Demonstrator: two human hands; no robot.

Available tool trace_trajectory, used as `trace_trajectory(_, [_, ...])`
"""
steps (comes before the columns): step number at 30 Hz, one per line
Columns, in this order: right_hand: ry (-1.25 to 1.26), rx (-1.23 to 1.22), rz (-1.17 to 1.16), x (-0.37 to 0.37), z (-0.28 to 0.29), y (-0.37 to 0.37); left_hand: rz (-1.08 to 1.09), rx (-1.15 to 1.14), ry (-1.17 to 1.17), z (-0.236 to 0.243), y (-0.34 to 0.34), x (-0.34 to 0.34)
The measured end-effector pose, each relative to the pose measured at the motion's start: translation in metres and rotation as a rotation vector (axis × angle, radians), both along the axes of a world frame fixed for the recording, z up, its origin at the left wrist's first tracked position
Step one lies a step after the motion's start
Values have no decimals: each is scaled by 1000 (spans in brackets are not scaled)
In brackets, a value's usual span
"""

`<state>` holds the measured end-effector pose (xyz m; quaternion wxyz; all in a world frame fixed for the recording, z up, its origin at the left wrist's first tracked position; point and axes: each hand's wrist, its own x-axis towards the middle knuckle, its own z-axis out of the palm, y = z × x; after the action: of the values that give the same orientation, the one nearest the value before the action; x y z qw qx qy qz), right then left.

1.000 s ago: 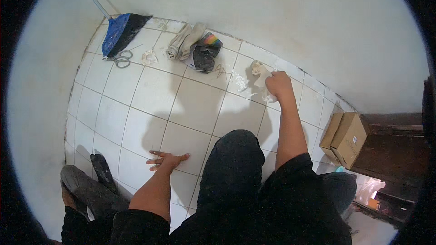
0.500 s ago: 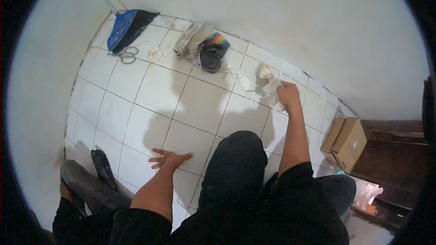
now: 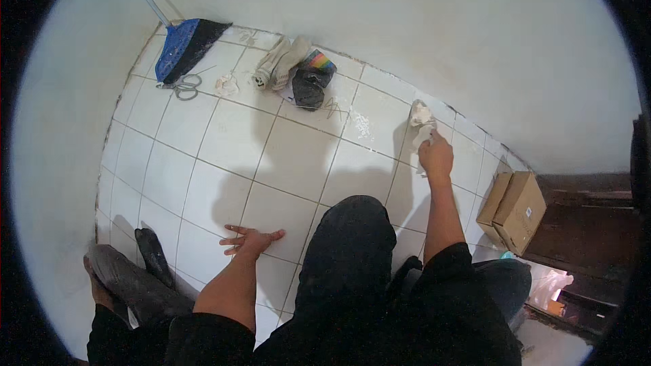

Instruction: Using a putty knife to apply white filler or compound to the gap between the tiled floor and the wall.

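My right hand (image 3: pixel 436 156) is closed on a crumpled white tissue (image 3: pixel 423 137) over the tiled floor, near the far wall. Just beyond the fingers is a pale wad (image 3: pixel 421 115); whether it is part of the tissue I cannot tell. To its left, a patch of white wet-looking specks (image 3: pixel 361 127) marks a tile. My left hand (image 3: pixel 251 240) rests on the tiles with fingers spread, holding nothing. Farther off sit a crumpled black plastic bag (image 3: pixel 309 89) and light knitted cloth pieces (image 3: pixel 277 66), possibly gloves or socks.
A blue broom (image 3: pixel 178 47) leans in the far left corner, with grey-handled scissors (image 3: pixel 186 87) beside it. A whitish scrap (image 3: pixel 227 85) lies nearby. Cardboard boxes (image 3: pixel 521 213) stand at the right. Another person's trouser leg (image 3: pixel 139 281) and dark footwear (image 3: pixel 154 256) are at the left.
My right hand has moved the tissue rightward, away from the specked patch and along the wall. My left hand stays on the floor. The view has shifted slightly.
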<state>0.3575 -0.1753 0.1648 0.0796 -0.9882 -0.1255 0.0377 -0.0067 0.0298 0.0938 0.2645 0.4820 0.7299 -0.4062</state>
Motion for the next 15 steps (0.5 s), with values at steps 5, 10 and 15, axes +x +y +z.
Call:
trace_trajectory(5, [41,41,23,-21,-14,31,0,7,-12,-8,-1,-7])
trace_trajectory(10, [56,75,40,-31,-23,61,1,-25,-71,4,2,-2])
trace_trajectory(15, [23,57,25,-21,-16,42,-19,12,6,-7,0,1])
